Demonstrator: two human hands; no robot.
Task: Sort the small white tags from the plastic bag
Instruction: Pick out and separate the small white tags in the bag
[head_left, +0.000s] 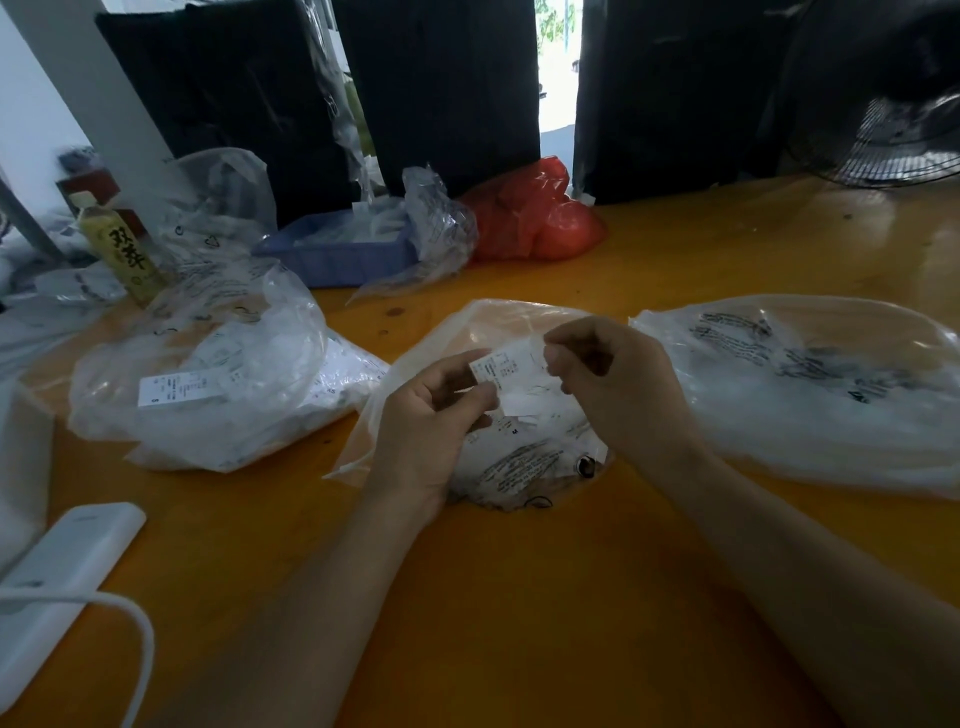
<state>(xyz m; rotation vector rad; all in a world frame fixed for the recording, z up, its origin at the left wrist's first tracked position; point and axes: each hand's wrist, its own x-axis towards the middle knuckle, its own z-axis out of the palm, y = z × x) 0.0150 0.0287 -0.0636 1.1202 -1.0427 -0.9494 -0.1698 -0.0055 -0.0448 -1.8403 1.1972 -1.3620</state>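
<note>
While both hands hover over the middle plastic bag (519, 457) on the orange table (519, 597), they're pinching the same little bunch of white tags (511, 374) between them. The left hand (431, 415) grips the lower left end with thumb and fingers curled in, and the right hand (613, 374) nips the top right corner. There's small print on the tags, too blurry to read. Another clear bag (208, 374) stuffed with tags sits to the left, and a flatter bag (810, 389) lies to the right. Further back there's a blue tray (337, 254), a red bag (535, 218) and a yellow bottle (119, 249). A white power bank (62, 582) with a cable sits near the left edge.
</note>
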